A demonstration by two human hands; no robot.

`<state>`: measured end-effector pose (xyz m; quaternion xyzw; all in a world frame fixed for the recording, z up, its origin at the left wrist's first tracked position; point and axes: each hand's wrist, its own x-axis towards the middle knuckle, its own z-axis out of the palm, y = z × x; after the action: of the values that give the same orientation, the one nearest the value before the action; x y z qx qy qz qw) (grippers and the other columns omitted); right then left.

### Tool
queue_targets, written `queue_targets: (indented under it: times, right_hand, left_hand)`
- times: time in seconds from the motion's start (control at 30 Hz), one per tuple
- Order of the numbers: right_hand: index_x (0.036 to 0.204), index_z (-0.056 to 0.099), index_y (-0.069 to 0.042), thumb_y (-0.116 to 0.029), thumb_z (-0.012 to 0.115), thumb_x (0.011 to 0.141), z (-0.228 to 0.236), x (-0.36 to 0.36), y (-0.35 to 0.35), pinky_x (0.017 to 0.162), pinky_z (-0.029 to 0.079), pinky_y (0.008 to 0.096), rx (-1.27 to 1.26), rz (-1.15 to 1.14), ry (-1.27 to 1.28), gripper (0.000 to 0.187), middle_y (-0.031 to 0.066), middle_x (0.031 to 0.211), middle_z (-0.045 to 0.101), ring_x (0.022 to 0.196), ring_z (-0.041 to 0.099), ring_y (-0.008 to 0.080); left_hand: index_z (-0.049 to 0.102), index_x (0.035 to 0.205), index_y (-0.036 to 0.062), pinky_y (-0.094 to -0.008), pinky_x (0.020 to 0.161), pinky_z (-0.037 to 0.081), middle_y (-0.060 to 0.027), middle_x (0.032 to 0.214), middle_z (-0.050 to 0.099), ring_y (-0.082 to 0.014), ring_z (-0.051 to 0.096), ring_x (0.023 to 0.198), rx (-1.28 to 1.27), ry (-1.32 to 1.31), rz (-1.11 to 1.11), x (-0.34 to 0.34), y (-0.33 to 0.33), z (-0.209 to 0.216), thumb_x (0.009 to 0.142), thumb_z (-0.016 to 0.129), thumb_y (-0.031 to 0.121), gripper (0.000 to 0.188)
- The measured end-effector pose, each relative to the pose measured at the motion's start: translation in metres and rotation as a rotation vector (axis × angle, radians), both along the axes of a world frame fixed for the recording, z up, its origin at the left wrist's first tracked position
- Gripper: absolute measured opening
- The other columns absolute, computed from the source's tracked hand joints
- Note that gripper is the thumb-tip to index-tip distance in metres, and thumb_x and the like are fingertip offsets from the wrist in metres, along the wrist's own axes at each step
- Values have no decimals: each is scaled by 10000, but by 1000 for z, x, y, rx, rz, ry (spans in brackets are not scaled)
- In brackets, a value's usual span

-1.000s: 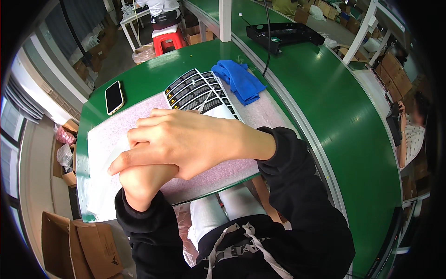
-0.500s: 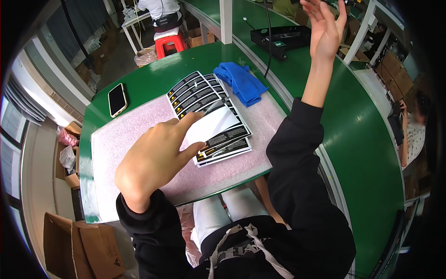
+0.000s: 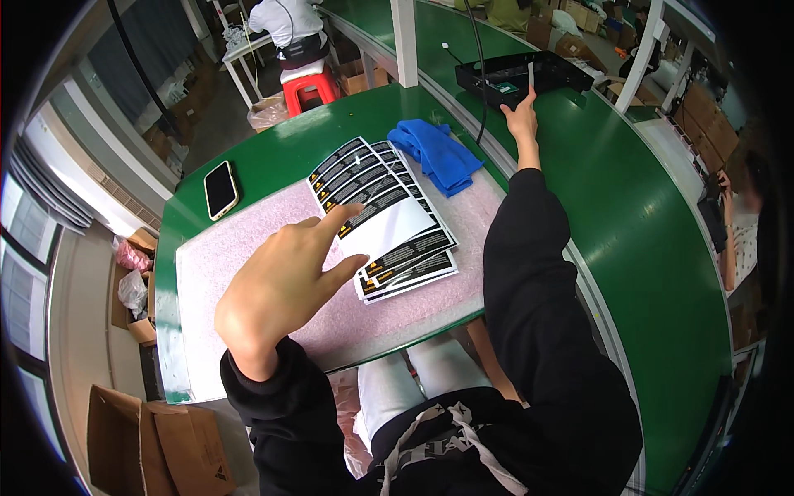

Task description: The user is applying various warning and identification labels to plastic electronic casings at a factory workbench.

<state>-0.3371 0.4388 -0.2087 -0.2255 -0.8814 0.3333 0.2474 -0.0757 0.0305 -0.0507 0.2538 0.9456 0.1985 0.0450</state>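
Nearest, the person's light trousers [image 3: 442,364] and black sweatshirt [image 3: 538,331] with pale drawstrings fill the lower middle, and an open cardboard box [image 3: 194,450] sits at lower left. The left hand [image 3: 285,281] is above a pale pink foam mat [image 3: 219,273], its thumb and forefinger spread wide apart, both tips at the left part of a pile of printed sheets [image 3: 413,217]. That pile lies fanned on the mat, black with white lines and yellow marks, with a blank white area near the fingertips; whether they press on it is hard to tell. The mat covers part of a green table [image 3: 277,157]. Beyond the mat's left far corner lies a phone [image 3: 221,190], dark screen up; a crumpled blue cloth [image 3: 434,157] rests just past the sheets. Farther right, the right hand [image 3: 523,126] reaches out over a long green surface [image 3: 637,215], forefinger extended at the near side of a black housing [image 3: 566,70]; whether it grips anything cannot be told. Past a white post [image 3: 404,41], a co-worker [image 3: 285,25] in white sits on a red stool [image 3: 309,89].
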Motion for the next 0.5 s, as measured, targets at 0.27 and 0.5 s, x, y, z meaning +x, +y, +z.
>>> queue_targets:
  times: [0.27,0.5]
  right_hand:
    - [1325,343,-105,-218,744,724,3,-19,95,889,462,435,-18,-101,-295,732,233,1076,620,1043,585,381]
    - [1326,346,-152,-167,787,652,20,6,-18,814,504,437,368,-112,-66,806,179,975,660,909,643,357]
  left_hand:
    - [482,1251,80,-421,705,471,-210,850,628,-370,613,759,6,11,-42,-6,3,-1,871,604,266,441]
    - [310,1388,132,-425,686,479,-224,860,625,-379,610,763,-40,-3,36,6,8,6,857,625,260,630]
